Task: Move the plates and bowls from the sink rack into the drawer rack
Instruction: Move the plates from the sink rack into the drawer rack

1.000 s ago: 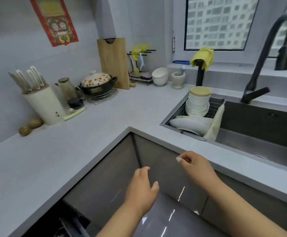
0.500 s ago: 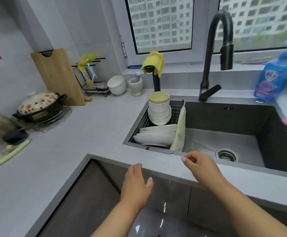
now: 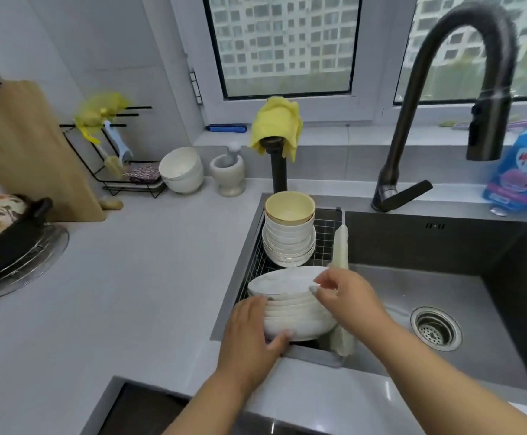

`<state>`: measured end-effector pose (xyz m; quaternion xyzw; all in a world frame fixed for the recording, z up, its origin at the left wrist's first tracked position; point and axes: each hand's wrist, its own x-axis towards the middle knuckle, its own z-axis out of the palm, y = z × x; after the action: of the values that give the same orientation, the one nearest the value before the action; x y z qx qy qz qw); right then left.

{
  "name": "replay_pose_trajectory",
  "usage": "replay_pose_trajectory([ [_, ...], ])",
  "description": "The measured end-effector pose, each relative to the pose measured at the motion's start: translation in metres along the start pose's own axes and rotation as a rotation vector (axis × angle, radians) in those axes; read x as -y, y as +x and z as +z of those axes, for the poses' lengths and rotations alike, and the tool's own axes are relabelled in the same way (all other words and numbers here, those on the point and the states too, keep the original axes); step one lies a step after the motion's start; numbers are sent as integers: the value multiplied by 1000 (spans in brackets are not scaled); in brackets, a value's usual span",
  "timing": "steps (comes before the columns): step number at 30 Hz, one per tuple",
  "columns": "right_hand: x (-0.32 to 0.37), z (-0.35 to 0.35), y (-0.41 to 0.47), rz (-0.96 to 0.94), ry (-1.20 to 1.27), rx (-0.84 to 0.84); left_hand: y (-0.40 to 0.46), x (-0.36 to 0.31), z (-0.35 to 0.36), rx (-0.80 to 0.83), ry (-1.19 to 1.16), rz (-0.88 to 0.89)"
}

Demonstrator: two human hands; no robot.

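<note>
A stack of white plates (image 3: 287,298) lies tilted at the near end of the wire sink rack (image 3: 327,233). Behind it in the rack stands a stack of white bowls (image 3: 289,246), the top one yellow inside. My left hand (image 3: 249,337) grips the plate stack from its left side, thumb curled under the near bottom edge. On the right side of the stack, my right hand (image 3: 347,301) pinches the rim of the top plate between thumb and fingers. The drawer rack is out of view.
A pale cloth (image 3: 340,246) hangs over the rack's right edge into the sink basin (image 3: 444,277). A black faucet (image 3: 463,73) arches above it, with a blue bottle (image 3: 519,171) at right. White bowls (image 3: 182,169), a mortar (image 3: 228,174) and a pot (image 3: 8,227) stand on the counter.
The view turned right and closer to the sink. Both hands rose from below the counter edge into the rack and took hold of the plate stack.
</note>
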<state>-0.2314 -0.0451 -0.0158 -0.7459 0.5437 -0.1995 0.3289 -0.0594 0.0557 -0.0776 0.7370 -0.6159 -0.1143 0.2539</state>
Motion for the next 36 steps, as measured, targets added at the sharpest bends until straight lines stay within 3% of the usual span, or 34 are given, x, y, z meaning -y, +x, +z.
replay_pose_trajectory([
  [12, 2, 37, 52, -68, -366, 324, 29, 28, 2, -61, -184, 74],
  [24, 6, 37, 71, -361, -622, 263, 46, 23, -3, -40, -181, 35],
  [28, 5, 38, 74, -421, -605, 266, 49, 20, -4, -23, -133, 17],
  [36, 1, 39, 76, -398, -527, 280, 72, 19, -22, 187, -156, -92],
])
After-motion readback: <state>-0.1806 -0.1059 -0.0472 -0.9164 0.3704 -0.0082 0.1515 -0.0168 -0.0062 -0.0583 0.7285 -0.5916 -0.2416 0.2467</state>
